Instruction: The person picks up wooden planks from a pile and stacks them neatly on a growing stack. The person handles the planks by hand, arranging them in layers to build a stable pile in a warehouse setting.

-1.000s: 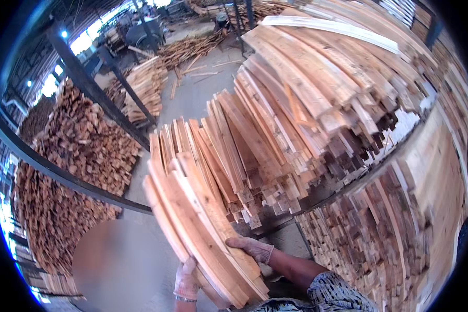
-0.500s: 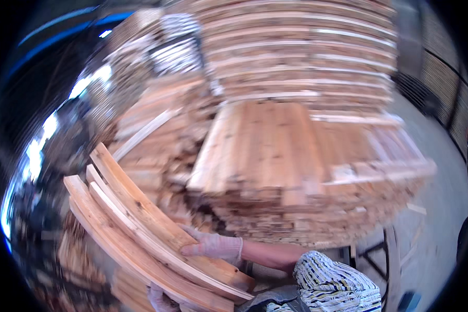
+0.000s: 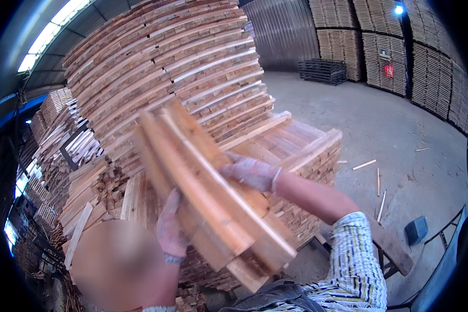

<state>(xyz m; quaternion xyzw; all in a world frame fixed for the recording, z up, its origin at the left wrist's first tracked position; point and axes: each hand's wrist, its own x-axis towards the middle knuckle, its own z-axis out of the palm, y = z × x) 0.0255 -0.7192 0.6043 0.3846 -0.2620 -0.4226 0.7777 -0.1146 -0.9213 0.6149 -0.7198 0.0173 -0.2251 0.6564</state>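
Reddish-brown wooden boards, long, flat and bundled lengthwise (image 3: 195, 179), hang tilted between the 2 hands, slanting from upper left down to lower right, with their far end blurred in front of the stacks. At far left, stacked pale timber (image 3: 78, 140) stands beneath a bright window strip (image 3: 54, 31); closer in, a narrow pale wooden strip (image 3: 79, 234) lies across lower timber, partly hidden by a round blurred patch. Directly behind the boards, a tall layered stack of brown wooden pieces (image 3: 166, 62) blocks much of the view. To its right, a lower stack topped with flat planks (image 3: 307, 140) reaches past the right hand. Further right, thin wood offcuts (image 3: 378, 182) are scattered over the grey concrete floor (image 3: 359, 114), with a low dark pallet pile (image 3: 322, 71) and tall slatted brown stacks (image 3: 385, 57) beyond, and a dark blue-grey box (image 3: 416, 230) nearer. The left hand (image 3: 171, 226), in a pale pinkish knitted glove, points upward and grips the bundle's left edge, its fingers mostly hidden. The right hand (image 3: 252, 171), gloved alike, clasps the right edge, thumb across the top; its bare forearm angles in from a patterned black-and-white sleeve (image 3: 356, 260).
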